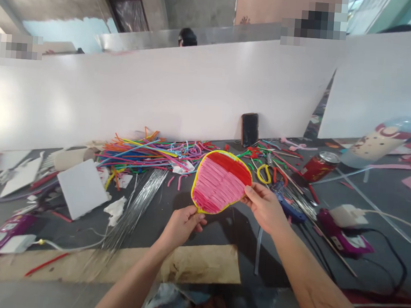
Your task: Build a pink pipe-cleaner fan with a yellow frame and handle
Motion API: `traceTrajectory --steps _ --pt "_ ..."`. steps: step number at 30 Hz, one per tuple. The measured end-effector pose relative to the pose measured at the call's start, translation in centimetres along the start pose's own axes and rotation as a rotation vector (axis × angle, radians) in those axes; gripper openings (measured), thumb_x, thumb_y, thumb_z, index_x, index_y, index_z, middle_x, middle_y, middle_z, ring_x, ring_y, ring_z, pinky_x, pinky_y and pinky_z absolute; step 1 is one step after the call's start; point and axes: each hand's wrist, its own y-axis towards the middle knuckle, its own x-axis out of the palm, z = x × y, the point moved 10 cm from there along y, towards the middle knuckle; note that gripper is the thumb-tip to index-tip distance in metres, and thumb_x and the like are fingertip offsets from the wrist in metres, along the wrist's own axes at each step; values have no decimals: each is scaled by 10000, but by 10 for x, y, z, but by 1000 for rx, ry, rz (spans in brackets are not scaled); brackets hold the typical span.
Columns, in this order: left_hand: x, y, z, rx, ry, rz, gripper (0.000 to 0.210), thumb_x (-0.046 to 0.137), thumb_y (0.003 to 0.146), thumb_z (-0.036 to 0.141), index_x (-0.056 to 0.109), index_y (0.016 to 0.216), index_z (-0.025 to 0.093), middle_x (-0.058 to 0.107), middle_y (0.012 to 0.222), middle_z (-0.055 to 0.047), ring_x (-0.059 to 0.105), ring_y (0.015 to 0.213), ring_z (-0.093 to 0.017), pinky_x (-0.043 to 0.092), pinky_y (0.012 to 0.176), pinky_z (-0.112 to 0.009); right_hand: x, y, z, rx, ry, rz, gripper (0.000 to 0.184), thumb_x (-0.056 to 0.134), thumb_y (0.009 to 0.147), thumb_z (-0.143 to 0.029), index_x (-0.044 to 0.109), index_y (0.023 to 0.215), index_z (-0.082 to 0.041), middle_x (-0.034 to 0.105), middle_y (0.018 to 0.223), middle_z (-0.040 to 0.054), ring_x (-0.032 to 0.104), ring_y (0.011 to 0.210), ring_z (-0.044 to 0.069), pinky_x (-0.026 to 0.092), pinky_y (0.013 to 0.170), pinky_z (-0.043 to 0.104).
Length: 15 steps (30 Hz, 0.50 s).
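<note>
A rounded flat pipe-cleaner piece (221, 181), pink and red with a yellow rim, is held up above the dark table. My left hand (186, 220) pinches its lower left edge, thumb on top. At its lower right edge my right hand (263, 205) grips the rim between thumb and fingers. Behind it lies a heap of multicoloured pipe cleaners (138, 154). Yellow-handled scissors (264, 174) and a blue tool, perhaps a glue gun (291, 209), rest near my right hand.
A white partition (153, 94) runs along the back, with a phone (250, 129) leaning on it. At right are a red can (320, 166), a tilted bottle (378, 142) and a purple power strip (344, 236). Thin wires (140, 206), a white board (82, 188) and cardboard (205, 264) lie left and front.
</note>
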Motion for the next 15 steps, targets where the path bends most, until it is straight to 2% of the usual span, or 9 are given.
traceTrajectory --steps 9,11,15 --pt "3 -7 -4 9 12 12 224 573 838 346 636 731 160 714 722 -47 641 599 -141 431 553 -216 -3 4 10 -43 -14 44 251 796 672 -427 684 742 -213 641 680 -29 566 634 106 496 643 238" --pt "8 -9 -8 -24 -80 -47 245 597 830 381 642 781 145 720 759 -62 628 582 -127 443 557 -219 -1 3 10 -40 -17 39 258 790 673 -442 685 758 -222 652 702 -27 579 648 112 505 662 248" --pt "20 -16 -15 -137 -412 -195 406 678 760 499 639 874 111 730 783 -98 611 533 -107 481 562 -229 0 5 13 -14 -60 17 318 776 666 -494 696 808 -221 692 776 6 615 683 140 526 686 289"
